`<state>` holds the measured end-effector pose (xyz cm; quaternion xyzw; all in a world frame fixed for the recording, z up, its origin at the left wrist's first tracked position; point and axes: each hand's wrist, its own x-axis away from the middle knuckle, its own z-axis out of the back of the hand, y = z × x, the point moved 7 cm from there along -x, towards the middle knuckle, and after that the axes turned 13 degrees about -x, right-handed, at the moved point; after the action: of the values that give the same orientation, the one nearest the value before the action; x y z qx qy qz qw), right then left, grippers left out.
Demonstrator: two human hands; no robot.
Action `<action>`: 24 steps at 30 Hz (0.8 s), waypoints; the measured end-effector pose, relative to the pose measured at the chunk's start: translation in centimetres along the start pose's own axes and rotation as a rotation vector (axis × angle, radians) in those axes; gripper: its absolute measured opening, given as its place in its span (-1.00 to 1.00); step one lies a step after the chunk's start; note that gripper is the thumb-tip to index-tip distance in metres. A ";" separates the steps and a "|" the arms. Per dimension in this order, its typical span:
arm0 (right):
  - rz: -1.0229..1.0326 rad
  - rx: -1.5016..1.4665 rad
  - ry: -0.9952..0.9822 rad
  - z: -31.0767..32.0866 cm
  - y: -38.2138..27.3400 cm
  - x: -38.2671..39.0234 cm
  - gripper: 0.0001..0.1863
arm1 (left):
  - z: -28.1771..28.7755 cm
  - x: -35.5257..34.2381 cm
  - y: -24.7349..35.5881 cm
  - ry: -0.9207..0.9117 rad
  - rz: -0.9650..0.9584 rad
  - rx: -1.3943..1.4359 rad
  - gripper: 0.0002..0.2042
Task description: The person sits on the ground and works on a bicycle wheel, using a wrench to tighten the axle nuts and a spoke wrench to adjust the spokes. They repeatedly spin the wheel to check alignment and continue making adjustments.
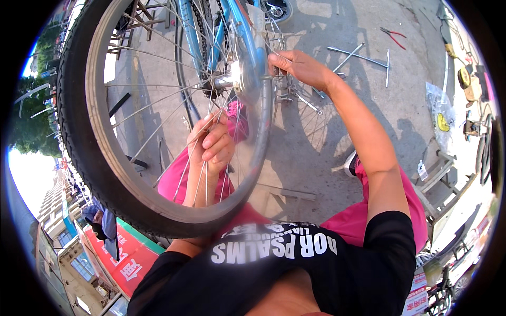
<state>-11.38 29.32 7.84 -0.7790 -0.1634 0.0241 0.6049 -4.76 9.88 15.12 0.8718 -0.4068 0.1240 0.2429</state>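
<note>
A bicycle wheel [95,113] with a black knobby tyre and thin metal spokes stands upright close in front of me, at the left. Its hub [224,81] sits against a light blue bicycle frame [241,29] with a dark chain. My left hand [213,143] is among the spokes below the hub, partly behind them. Its fingers are curled and pinched together, apparently around a spoke. At the wheel's right edge is my right hand [300,68], its thumb and fingers closed at the rim beside the blue frame; the fingertips are partly hidden there.
Red-handled pliers [393,36] and a long T-handled wrench [363,58] lie on the concrete ground at the far right. A clear plastic bag [441,117] and a wooden stool [441,176] are farther right. A red banner [118,258] stands at the lower left.
</note>
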 end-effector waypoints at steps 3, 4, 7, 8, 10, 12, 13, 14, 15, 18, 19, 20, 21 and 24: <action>0.010 0.106 0.062 0.0 -0.2 0.3 -0.52 | 0.1 0.1 -0.3 -0.004 -0.004 0.024 -0.78; 0.014 0.087 0.057 -0.1 -0.5 0.4 -0.53 | 0.3 0.1 -0.4 -0.009 -0.005 0.021 -0.79; 0.033 0.023 0.049 -0.1 -1.3 0.7 -0.56 | 0.2 0.2 -0.3 -0.007 -0.010 -0.030 -0.85; 0.044 -0.002 0.051 -0.4 -1.4 0.6 -0.56 | 0.1 0.2 -0.4 -0.009 -0.008 -0.035 -0.86; 0.077 -0.025 0.071 -0.5 -0.9 0.5 -0.57 | 0.3 0.2 -0.3 -0.019 0.001 -0.010 -0.89; 0.136 -0.033 0.091 -0.6 -0.1 0.1 -0.57 | 0.1 0.3 -0.3 0.002 -0.010 -0.002 -0.89; 0.128 0.006 0.103 -0.1 1.1 -0.5 -0.61 | 0.1 0.3 -0.3 -0.008 -0.010 -0.015 -0.89; 0.132 -0.003 0.181 1.5 1.9 -0.8 -0.62 | 0.1 0.3 -0.3 -0.017 -0.012 -0.026 -0.89; 0.133 -0.013 0.254 3.3 3.0 -1.0 -0.63 | 0.3 0.4 -0.3 -0.022 -0.017 -0.035 -0.88; 0.105 0.200 0.502 12.5 10.8 -1.1 -0.69 | 0.3 0.2 -0.5 0.007 -0.013 -0.060 -0.88; 0.025 0.357 0.491 15.2 14.2 -0.5 -0.70 | 0.1 0.0 -0.5 0.004 0.000 -0.064 -0.88; -0.057 0.511 0.477 17.2 17.4 0.3 -0.70 | 0.0 -0.1 -0.6 -0.003 0.009 -0.061 -0.88; -0.200 0.803 0.410 18.2 20.7 1.1 -0.68 | -0.1 -0.2 -0.6 -0.006 0.017 -0.060 -0.88; -0.352 1.383 0.184 17.3 24.9 2.6 -0.64 | 0.2 0.3 -0.4 0.019 0.010 -0.056 -0.87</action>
<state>-7.41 40.88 -20.03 -0.1784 -0.1820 -0.0415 0.9661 -4.25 9.80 14.93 0.8615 -0.4122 0.1220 0.2702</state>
